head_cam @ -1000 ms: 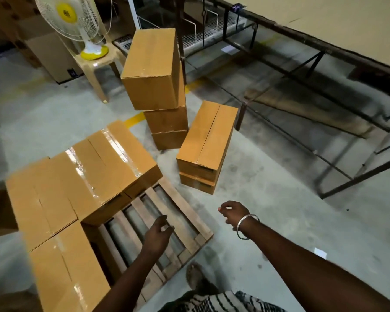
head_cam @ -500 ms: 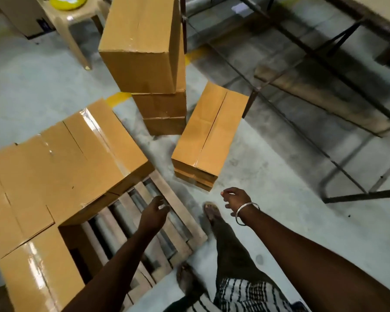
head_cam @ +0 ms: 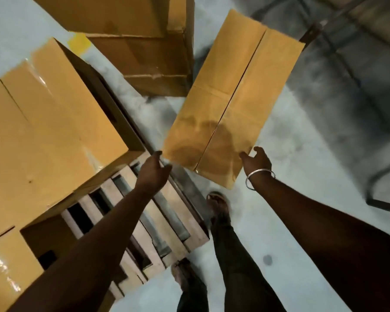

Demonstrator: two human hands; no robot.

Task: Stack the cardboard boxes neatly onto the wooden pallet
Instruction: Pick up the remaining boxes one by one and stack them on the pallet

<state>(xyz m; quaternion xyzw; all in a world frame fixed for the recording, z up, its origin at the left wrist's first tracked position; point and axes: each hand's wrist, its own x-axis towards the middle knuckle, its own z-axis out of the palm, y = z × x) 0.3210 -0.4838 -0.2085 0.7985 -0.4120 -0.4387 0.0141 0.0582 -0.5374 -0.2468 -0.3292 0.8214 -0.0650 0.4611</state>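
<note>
the box [head_cam: 232, 95] sits on a lower box on the floor, just right of the pallet [head_cam: 167, 221], whose near right corner is bare. the left hand [head_cam: 152, 170] hovers at its near left corner, fingers loosely spread, holding nothing. the right hand [head_cam: 256, 159] reaches the near right edge, fingers open, maybe touching, not yet gripping. risk: grabbing only the near end could tip the box or drag the lower one; a foot [head_cam: 218, 206] stands close underneath.
</note>
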